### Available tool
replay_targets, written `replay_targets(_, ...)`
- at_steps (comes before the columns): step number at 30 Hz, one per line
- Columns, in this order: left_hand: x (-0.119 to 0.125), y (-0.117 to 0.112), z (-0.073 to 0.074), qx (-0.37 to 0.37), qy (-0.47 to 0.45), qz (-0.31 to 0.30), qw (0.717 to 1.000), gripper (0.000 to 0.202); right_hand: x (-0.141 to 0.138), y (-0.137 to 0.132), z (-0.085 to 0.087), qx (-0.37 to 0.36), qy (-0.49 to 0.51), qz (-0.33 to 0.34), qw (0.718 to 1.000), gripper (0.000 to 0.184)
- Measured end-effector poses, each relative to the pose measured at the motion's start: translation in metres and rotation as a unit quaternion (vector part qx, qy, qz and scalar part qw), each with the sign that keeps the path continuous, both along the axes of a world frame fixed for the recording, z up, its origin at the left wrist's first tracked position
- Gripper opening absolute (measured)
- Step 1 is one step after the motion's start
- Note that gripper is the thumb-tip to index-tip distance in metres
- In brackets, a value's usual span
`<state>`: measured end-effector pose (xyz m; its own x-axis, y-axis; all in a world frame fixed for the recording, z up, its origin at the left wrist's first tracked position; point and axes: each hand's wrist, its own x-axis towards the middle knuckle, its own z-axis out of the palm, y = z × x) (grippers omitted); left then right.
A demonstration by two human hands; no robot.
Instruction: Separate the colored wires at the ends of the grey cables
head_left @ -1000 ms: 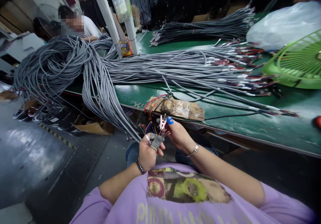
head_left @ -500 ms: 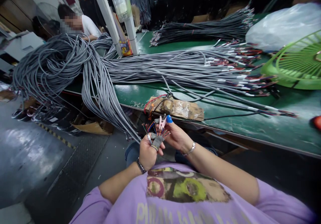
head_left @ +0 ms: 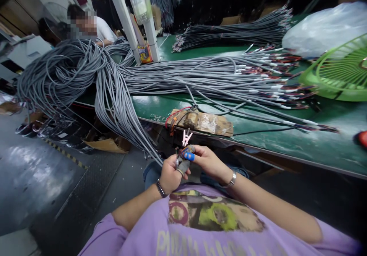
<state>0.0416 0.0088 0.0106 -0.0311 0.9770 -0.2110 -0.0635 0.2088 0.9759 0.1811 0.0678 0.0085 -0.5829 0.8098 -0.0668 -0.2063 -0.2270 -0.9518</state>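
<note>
My left hand [head_left: 169, 175] is closed around the end of a grey cable, a grey finger cover on one of its fingers. Thin coloured wires [head_left: 180, 153] fan out of the cable end above that hand. My right hand [head_left: 210, 162], with blue tape on the thumb, pinches these wires close beside the left hand; its fingertips partly hide them. A pink clothespin [head_left: 187, 138] sits just above both hands, at the front edge of a worn wooden block [head_left: 210, 123]. From the left, a bunch of grey cables [head_left: 120, 114] hangs down toward my left hand.
A long pile of grey cables [head_left: 183, 72] with stripped ends lies along the green table [head_left: 155, 109]. Behind it are darker cables [head_left: 229, 34]. A green fan [head_left: 341, 70] and a plastic bag [head_left: 327, 30] stand at right. A person [head_left: 104, 30] works at far left.
My right hand has moved down from the pink clothespin to the wires at my left hand. The wires, spread apart before, are now gathered under its fingers.
</note>
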Motion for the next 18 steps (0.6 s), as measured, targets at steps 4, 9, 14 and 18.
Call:
replay_targets(4, -0.002, 0.001, 0.002, -0.020, 0.002, -0.033, 0.999, 0.035, 0.000, 0.004, 0.002, 0.033, -0.047, -0.005, 0.998, 0.028)
replay_targets(9, -0.005, 0.000, -0.002, -0.007, -0.007, 0.012, 1.000, 0.039, -0.004, 0.005, -0.001, 0.015, -0.049, -0.059, 0.997, 0.028)
replay_targets(14, -0.005, 0.001, -0.012, 0.000, -0.041, 0.036, 0.999, 0.040, -0.004, 0.002, -0.001, 0.008, -0.043, -0.078, 0.996, 0.030)
replay_targets(18, -0.005, 0.001, -0.013, 0.000, -0.061, 0.054, 0.997, 0.041, 0.000, 0.006, -0.008, -0.035, -0.014, -0.073, 0.997, 0.036)
